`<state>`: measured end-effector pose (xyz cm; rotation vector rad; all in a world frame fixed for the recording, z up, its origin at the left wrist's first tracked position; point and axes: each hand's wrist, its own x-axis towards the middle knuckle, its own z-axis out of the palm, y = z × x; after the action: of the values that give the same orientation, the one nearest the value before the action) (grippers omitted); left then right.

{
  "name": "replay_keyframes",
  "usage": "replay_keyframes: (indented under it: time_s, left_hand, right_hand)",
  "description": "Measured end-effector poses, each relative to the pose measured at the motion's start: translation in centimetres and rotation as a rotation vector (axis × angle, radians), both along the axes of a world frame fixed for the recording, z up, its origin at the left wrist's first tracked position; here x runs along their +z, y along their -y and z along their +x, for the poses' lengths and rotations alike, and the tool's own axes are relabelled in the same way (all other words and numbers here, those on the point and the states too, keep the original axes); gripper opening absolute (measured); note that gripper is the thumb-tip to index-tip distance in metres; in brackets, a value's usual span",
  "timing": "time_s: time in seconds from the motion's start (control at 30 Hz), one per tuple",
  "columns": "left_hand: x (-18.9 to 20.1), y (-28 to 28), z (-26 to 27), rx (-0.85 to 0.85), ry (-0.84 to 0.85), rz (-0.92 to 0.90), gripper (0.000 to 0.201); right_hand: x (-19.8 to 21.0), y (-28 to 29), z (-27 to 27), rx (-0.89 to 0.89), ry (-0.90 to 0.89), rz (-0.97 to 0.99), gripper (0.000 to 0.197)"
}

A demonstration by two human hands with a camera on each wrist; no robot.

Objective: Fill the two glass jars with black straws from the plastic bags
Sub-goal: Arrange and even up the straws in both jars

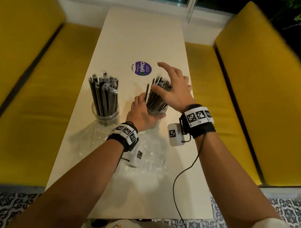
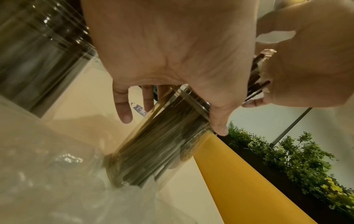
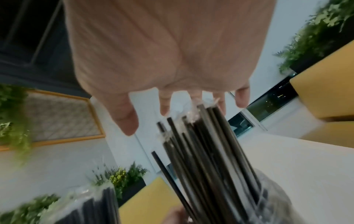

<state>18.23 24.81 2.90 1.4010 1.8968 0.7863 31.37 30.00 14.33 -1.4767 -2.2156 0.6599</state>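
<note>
Two glass jars stand on the pale table [image 1: 142,34], both holding black straws. The left jar [image 1: 105,112] [image 2: 28,60] is packed with straws [image 1: 103,91] and stands alone. My left hand [image 1: 141,115] [image 2: 172,45] grips the right jar [image 1: 157,111] [image 2: 159,144], thumb on its near side and fingers round the far side. My right hand [image 1: 172,87] [image 3: 172,53] hovers open over that jar's straws [image 1: 158,92] [image 3: 206,151], fingers spread at their wrapped tips. Crumpled clear plastic bags [image 1: 152,159] [image 2: 47,174] lie near me.
A round purple sticker [image 1: 141,68] lies on the table beyond the jars. Yellow padded benches [image 1: 41,107] [image 1: 252,111] flank the table on both sides. A black cable [image 1: 186,170] hangs from my right wrist over the table's near end. A window sill closes the far end.
</note>
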Motion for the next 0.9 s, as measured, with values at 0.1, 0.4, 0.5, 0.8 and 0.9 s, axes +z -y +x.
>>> replay_keyframes:
  time_s: [0.1, 0.4, 0.5, 0.8, 0.9]
  left_hand:
    - [0.1, 0.0, 0.0, -0.015, -0.027, -0.026, 0.129]
    - [-0.2, 0.1, -0.1, -0.005, -0.004, -0.007, 0.12]
    - [-0.1, 0.2, 0.0, 0.007, 0.0, 0.008, 0.121]
    - [0.2, 0.4, -0.3, -0.015, 0.016, -0.005, 0.115]
    - [0.3, 0.5, -0.2, -0.013, 0.009, -0.004, 0.117]
  right_hand:
    - [-1.6, 0.4, -0.6, -0.008, 0.005, 0.079, 0.069]
    - [-1.6, -1.2, -0.8, -0.028, -0.081, 0.032, 0.037]
    - [-0.9, -1.1, -0.8, -0.005, 0.094, 0.071, 0.042]
    - [-0.8, -3.4, -2.3, 0.065, -0.19, 0.262, 0.018]
    - [-1.2, -3.2, -1.9, 0.002, -0.057, 0.244, 0.028]
